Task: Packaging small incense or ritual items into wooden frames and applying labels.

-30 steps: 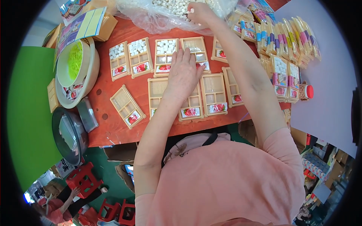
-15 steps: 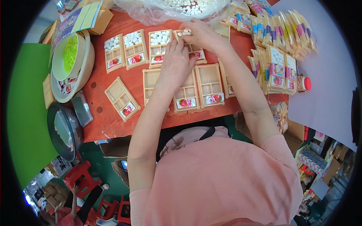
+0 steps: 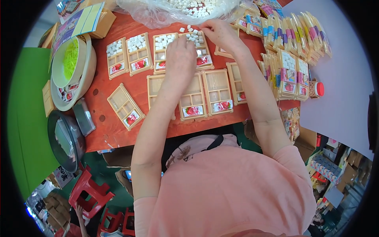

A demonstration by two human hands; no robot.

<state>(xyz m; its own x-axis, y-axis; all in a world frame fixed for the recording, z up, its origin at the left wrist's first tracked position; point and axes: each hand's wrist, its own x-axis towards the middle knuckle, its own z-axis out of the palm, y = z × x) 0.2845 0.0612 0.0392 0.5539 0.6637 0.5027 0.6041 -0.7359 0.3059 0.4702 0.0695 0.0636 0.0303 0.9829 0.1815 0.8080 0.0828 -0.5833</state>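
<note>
My left hand (image 3: pixel 181 59) lies over a tan divided tray with its fingers bent down onto the white cubes (image 3: pixel 196 37), which look like small marshmallows. Its fingertips are partly hidden, and I see nothing held in it. At the tray's far right corner, my right hand (image 3: pixel 222 36) has its fingers curved and apart, with nothing visible between them. A few loose cubes (image 3: pixel 189 29) sit at the tray's far edge, beside the right fingertips. Strawberry-printed packets (image 3: pixel 203 60) fill the near compartments. To the left stands another filled tray (image 3: pixel 137 53).
Several trays without cubes (image 3: pixel 218 85) line the near side; one tilted tray (image 3: pixel 126 106) lies left. Behind is a clear plastic bag (image 3: pixel 150 14) of cubes. Packed trays (image 3: pixel 289 75) stack at right. Bowls (image 3: pixel 65 63) and a dark tub (image 3: pixel 66 140) stand left.
Cubes that were at my right fingers now lie in the tray and at its far edge. My right hand has moved slightly right and away from the tray; my left fingers have bent in.
</note>
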